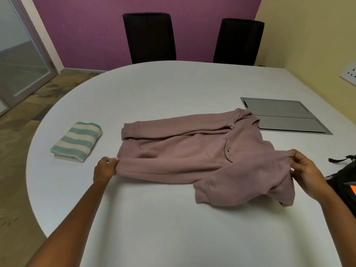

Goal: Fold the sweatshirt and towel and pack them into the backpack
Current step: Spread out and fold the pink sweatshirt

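Two hands are working the mauve sweatshirt (pixel 192 157), which is lying sideways across the middle of the white table (pixel 163 228). It is partly folded, with the far sleeve lying across the body. Left hand (pixel 105 168) is pinching the near edge at the hem end, fingers curled round the cloth. Right hand (pixel 306 170) is pinching the same edge at the shoulder end, thumb and fingertips closing on a raised ridge of fabric. The cloth under the right hand is bunching and hanging loose.

Handling, as a judgement: thick soft knit, limp, fairly light, not fragile, not slippery. It is likely sagging between grips and creasing wherever it is let go. Holding both ends of one edge is looking like the right hold; a grab in the middle would be dragging the layers out of line.

Green-and-cream striped towel (pixel 77 141) is sitting folded, well apart to the left, near the table's rim. Black backpack (pixel 344 187) with an orange patch is showing only partly at the right edge, just beside the right wrist; cannot tell whether it is open. Its strap (pixel 342 158) is lying near the right hand and could be snagging the cloth. Grey hatch panel (pixel 285 116) is sitting flush in the table, its near corner touching or under the collar end. Two black chairs (pixel 149 37) are standing at the far side, well apart.
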`<state>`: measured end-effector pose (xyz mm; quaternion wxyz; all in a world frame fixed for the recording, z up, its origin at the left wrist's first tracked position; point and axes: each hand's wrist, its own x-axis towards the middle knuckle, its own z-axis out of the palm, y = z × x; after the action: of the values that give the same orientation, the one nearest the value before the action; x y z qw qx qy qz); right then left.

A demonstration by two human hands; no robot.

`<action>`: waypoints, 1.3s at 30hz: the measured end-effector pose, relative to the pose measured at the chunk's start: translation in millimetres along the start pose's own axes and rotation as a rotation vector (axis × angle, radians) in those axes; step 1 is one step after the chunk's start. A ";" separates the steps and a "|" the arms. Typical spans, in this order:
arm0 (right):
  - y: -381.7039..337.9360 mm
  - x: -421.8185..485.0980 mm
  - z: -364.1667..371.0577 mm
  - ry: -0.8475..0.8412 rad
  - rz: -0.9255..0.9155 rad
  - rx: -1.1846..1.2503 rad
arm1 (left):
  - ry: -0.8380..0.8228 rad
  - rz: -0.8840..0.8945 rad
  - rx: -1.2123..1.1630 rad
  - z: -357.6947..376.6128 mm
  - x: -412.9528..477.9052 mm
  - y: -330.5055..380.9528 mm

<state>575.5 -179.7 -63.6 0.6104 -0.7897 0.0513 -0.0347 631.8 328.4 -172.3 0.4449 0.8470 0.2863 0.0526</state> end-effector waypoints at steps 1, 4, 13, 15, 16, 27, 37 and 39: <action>5.8 3.1 -2.3 -0.042 0.045 -0.073 | -0.027 -0.038 0.047 0.7 2.4 -7.1; 29.1 5.4 8.0 -0.130 0.139 -0.499 | -0.056 -0.094 0.131 6.9 0.9 -22.3; 70.6 -13.0 54.3 -0.147 0.168 -0.679 | -0.050 -0.132 0.198 21.7 -12.4 -23.0; 74.4 -8.0 53.2 0.112 0.169 -0.590 | -0.021 -0.055 0.130 19.3 -14.0 -21.4; 77.1 -5.1 53.7 0.187 0.183 -0.606 | -0.001 -0.012 0.105 17.9 -15.6 -19.4; 80.1 -15.7 35.8 0.162 0.264 -1.108 | 0.155 0.149 0.169 -12.3 3.7 18.2; 91.1 -28.9 21.3 0.085 0.495 -1.256 | -0.157 -0.181 0.294 -9.4 1.0 -37.3; 79.4 -20.9 37.6 0.123 0.319 -1.283 | -0.132 -0.168 0.263 -8.4 -3.0 -38.4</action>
<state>556.1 -160.8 -149.8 0.0126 -0.9758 0.2126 0.0485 609.6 349.9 -196.9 0.3510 0.8725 0.3306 -0.0784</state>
